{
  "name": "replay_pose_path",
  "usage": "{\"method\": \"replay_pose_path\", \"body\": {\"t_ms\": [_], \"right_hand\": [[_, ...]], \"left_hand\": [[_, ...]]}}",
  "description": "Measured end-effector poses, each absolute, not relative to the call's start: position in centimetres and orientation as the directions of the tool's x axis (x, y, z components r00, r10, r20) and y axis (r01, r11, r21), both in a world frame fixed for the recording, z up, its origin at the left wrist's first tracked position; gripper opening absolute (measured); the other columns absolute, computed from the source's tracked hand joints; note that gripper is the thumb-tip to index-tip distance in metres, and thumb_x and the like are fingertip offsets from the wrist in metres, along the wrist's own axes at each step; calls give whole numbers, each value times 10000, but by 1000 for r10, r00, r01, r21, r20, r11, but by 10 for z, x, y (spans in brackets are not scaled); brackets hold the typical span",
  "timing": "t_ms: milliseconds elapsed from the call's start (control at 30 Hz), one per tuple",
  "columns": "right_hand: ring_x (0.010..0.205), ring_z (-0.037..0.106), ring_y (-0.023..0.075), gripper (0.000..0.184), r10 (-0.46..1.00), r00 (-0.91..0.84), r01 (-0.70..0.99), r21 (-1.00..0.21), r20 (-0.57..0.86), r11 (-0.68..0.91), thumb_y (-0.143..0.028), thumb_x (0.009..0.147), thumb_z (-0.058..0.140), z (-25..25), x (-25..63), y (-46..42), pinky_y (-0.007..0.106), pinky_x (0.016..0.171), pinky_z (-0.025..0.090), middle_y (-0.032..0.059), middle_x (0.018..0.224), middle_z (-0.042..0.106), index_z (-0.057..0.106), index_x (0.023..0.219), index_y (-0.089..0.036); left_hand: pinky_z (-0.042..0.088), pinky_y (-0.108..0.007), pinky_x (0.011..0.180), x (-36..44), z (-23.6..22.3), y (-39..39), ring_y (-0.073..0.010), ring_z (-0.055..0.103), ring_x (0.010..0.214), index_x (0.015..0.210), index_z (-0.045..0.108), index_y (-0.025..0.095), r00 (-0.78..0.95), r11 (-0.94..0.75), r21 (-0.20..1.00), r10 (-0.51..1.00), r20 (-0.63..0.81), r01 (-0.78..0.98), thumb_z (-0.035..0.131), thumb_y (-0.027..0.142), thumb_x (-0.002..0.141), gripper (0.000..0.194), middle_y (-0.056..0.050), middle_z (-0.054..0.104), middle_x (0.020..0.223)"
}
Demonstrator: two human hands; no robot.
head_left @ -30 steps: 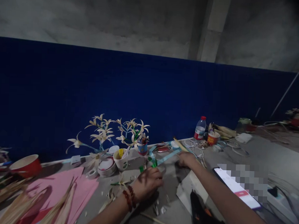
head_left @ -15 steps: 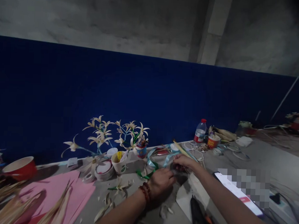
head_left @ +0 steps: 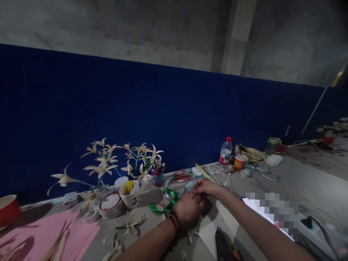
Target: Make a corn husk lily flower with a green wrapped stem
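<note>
My left hand (head_left: 188,210), with a bead bracelet on the wrist, is closed around a green ribbon (head_left: 162,206) that trails off to the left on the grey table (head_left: 297,184). My right hand (head_left: 207,187) meets it just above, fingers pinched on a light blue ribbon (head_left: 186,187) that loops back toward the wall. Both hands touch over the middle of the table. What lies under the palms is hidden.
Cream paper flowers (head_left: 110,160) on blue stems stand left of the hands, beside cups and tape rolls (head_left: 111,202). Pink paper (head_left: 44,236) and a red bowl (head_left: 0,212) lie far left. A water bottle (head_left: 225,151), a phone (head_left: 262,211) and a black glue gun (head_left: 224,246) are to the right.
My hands came together, the left one moving right up to the right hand. The ribbons were drawn in with them. The camera has swung slightly right.
</note>
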State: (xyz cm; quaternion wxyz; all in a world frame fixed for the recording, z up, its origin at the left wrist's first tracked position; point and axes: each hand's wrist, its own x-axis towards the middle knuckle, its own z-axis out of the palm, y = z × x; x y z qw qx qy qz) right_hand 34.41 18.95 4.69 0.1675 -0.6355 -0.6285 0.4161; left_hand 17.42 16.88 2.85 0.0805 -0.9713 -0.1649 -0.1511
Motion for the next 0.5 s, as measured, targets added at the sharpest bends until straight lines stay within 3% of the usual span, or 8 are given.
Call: {"method": "replay_pose_path", "body": {"t_ms": [233, 500], "right_hand": [[1000, 652, 230, 305, 892, -238, 787, -614, -384, -54, -315, 929, 611, 58, 388, 170, 429, 827, 557, 69, 1215, 631, 595, 1199, -174], [1007, 649, 234, 293, 815, -298, 894, -446, -497, 55, -305, 918, 627, 59, 400, 144, 429, 831, 554, 66, 1214, 635, 611, 1178, -169]], "left_hand": [[565, -434, 805, 167, 33, 168, -227, 657, 961, 1164, 605, 168, 908, -895, -177, 380, 178, 409, 596, 286, 921, 271, -85, 648, 1167], [566, -437, 802, 142, 36, 175, -228, 660, 956, 1170, 601, 164, 869, -860, -172, 440, 224, 480, 601, 288, 918, 281, -84, 650, 1164]]}}
